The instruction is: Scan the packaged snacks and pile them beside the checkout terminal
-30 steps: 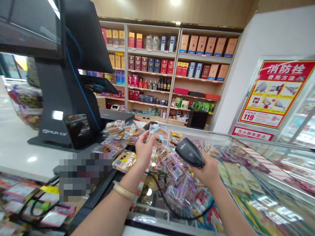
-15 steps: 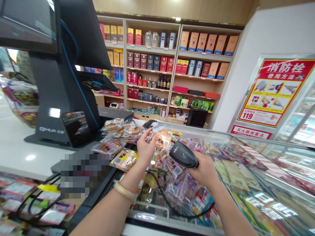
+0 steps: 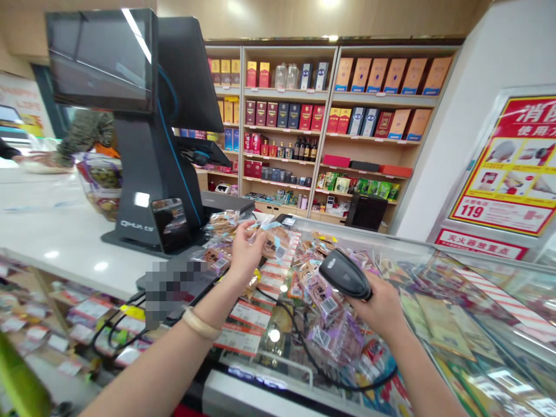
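Observation:
My left hand pinches the edge of a clear-wrapped round biscuit packet with a small barcode label, held above the counter. In my right hand is a black barcode scanner, its head tilted toward the left. A black cable loops below the scanner over the glass. More wrapped biscuits lie to the left, partly hidden by my left hand. Under and beside the scanner is another heap of packets, some in purple wrapping.
A black cash register with two screens stands on the white counter at left. The glass display case stretches right over packaged goods. Shelves of boxes line the back. At far left, a person's sleeve shows behind a wrapped basket.
The view has swung left. My left hand has moved the biscuit packet leftward, away from the scanner, toward the left heap. My right hand still holds the scanner over the right-hand packets.

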The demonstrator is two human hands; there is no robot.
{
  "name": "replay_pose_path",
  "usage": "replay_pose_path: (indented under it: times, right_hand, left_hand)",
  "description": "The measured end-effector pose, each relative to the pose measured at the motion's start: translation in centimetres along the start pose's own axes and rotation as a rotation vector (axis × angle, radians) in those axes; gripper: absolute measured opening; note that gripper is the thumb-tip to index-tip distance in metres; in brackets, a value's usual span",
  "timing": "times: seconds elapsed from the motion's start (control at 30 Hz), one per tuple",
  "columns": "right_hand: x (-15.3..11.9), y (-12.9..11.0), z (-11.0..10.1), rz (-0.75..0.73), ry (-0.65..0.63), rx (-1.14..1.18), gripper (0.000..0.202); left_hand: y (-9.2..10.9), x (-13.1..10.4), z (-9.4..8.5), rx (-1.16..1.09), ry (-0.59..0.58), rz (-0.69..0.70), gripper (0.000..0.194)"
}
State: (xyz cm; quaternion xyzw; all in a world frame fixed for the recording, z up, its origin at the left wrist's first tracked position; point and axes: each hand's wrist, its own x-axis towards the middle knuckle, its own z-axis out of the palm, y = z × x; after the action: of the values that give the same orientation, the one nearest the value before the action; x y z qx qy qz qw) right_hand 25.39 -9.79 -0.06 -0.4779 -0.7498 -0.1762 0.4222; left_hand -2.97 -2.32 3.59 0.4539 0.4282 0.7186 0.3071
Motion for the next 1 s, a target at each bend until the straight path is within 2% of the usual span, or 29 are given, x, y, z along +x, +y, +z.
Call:
replay_pose_path:
  times: [0.13,0.2,0.27,0.33,0.5,0.7,0.83,1.0]
  right_hand:
    - [0.0,-0.1,0.1,-0.011,0.006,0.004,0.022]
    - [0.1,-0.2,0.0,-0.014,0.010,0.006,0.021]
    - [0.0,-0.2,0.0,-0.010,0.026,0.007,0.021]
    - [0.0,-0.1,0.1,0.000,0.043,0.006,0.022]
    - [-0.2,0.3,0.3,0.016,0.056,0.009,0.022]
    - [-0.2,0.5,0.4,0.028,0.064,0.013,0.023]
    - [0.0,0.3,0.3,0.021,0.055,0.019,0.026]
    - [0.1,0.2,0.2,0.037,0.042,0.020,0.025]
  left_hand:
    - [0.7,2.8,-5.9,0.259,0.065,0.021,0.044]
    - [0.6,4.1,-8.4,0.371,0.081,-0.012,0.041]
    - [0.4,5.1,-10.3,0.437,0.098,-0.067,0.038]
    - [0.1,5.8,-11.4,0.453,0.118,-0.116,0.035]
    - [-0.5,6.7,-12.1,0.501,0.172,-0.133,0.024]
    - [-1.0,7.3,-13.3,0.556,0.162,-0.157,0.019]
    - [-1.2,7.7,-14.2,0.812,0.157,-0.056,0.018]
    - [-0.7,8.0,-13.4,1.128,0.065,0.017,0.026]
